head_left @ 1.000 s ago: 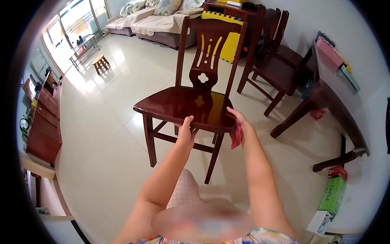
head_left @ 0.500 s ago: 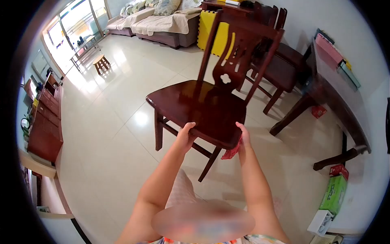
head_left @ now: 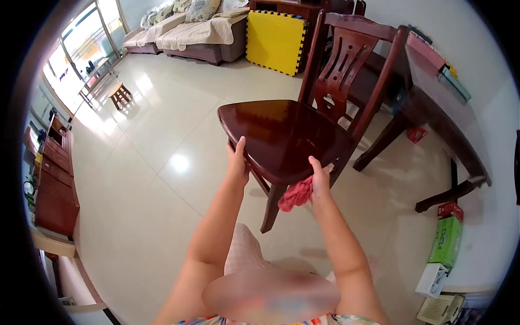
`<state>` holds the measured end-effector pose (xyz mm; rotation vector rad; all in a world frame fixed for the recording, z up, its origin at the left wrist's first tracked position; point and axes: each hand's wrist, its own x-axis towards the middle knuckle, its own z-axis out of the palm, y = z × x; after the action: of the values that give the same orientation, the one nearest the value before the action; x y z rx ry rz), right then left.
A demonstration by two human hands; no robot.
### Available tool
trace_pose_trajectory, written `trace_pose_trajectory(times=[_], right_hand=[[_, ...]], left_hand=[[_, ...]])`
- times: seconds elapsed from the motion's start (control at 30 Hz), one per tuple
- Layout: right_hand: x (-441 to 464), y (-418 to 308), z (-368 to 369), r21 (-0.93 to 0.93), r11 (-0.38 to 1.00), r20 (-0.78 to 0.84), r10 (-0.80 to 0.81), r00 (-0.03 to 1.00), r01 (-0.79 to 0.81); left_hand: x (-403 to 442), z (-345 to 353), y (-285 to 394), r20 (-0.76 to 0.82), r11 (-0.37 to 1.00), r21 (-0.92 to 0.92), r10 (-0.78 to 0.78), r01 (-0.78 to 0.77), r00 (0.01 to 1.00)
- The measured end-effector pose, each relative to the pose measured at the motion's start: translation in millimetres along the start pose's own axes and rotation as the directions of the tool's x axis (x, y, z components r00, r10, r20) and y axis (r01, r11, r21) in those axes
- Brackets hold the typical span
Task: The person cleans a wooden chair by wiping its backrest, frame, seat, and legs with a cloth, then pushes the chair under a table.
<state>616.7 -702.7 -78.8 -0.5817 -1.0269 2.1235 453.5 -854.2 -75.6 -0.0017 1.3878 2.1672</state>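
Observation:
A dark red-brown wooden chair (head_left: 287, 138) with a glossy seat and a carved, slatted backrest stands turned at an angle before me. My left hand (head_left: 237, 163) grips the seat's left front edge, thumb on top and fingers underneath. At the seat's near right edge, my right hand (head_left: 320, 183) has its thumb on top, with its other fingers partly hidden. A crumpled red cloth (head_left: 296, 195) hangs from that hand, below the seat's near corner. One front chair leg shows plainly beneath; whether every leg touches the floor I cannot tell.
To the right is a dark wooden table (head_left: 439, 108), its curved legs jutting outward. Another chair stands behind mine. A yellow foam mat (head_left: 275, 42) leans near the sofa (head_left: 203, 38). A small stool (head_left: 119, 96) is far left; a green box (head_left: 446, 241) lies by the right wall.
The chair has turned and shifted right in view, its backrest now nearer the table. Both hands have stayed on the seat, and more of the red cloth shows. The view has shifted slightly.

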Motion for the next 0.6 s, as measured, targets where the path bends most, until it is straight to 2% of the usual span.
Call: trace_pose_trajectory(times=[0.03, 0.13, 0.17, 0.27, 0.3, 0.4, 0.47, 0.53, 0.6], right_hand=[[7.1, 9.7, -1.2, -0.032, 0.999, 0.020, -0.015, 1.000, 0.016], [3.1, 12.1, 24.3, 0.032, 0.999, 0.007, 0.038, 0.999, -0.038], [3.7, 17.2, 28.4, 0.023, 1.000, 0.038, -0.018, 0.999, 0.018], [2.5, 22.2, 36.0, -0.077, 0.996, 0.059, 0.039, 0.998, -0.034], [3.2, 24.0, 36.5, -0.122, 0.993, 0.101, 0.005, 0.995, 0.007], [4.0, 17.4, 15.6, -0.205, 0.958, 0.168, 0.237, 0.957, -0.201], [6.3, 22.0, 2.9, -0.237, 0.951, -0.099, 0.180, 0.979, -0.198], [21.0, 43.4, -3.7, -0.029, 0.998, -0.299, 0.044, 0.953, -0.055], [30.5, 56.2, 7.4, 0.084, 0.994, -0.340, 0.100, 0.935, -0.075]], left_hand=[[-28.1, 12.1, 18.9, -0.016, 1.000, -0.001, -0.008, 0.008, 1.000], [-68.6, 31.9, 23.9, 0.060, 0.997, 0.027, 0.066, -0.068, 0.996], [-67.8, 33.6, 21.0, 0.002, 0.998, -0.056, 0.043, -0.043, 0.999], [-50.4, 19.3, 14.1, 0.004, 0.977, -0.109, 0.187, -0.185, 0.982], [-44.2, 14.9, 20.0, 0.001, 0.971, -0.165, 0.177, -0.175, 0.984], [-12.9, -11.1, 31.9, -0.044, 0.963, -0.223, 0.144, -0.150, 0.989], [-1.8, -29.7, 43.0, 0.014, 0.957, -0.254, 0.149, -0.140, 0.989], [6.8, -50.4, 45.3, -0.032, 0.967, -0.244, 0.071, -0.077, 0.997], [9.3, -61.7, 46.8, -0.042, 0.969, -0.242, 0.050, -0.059, 0.998]])
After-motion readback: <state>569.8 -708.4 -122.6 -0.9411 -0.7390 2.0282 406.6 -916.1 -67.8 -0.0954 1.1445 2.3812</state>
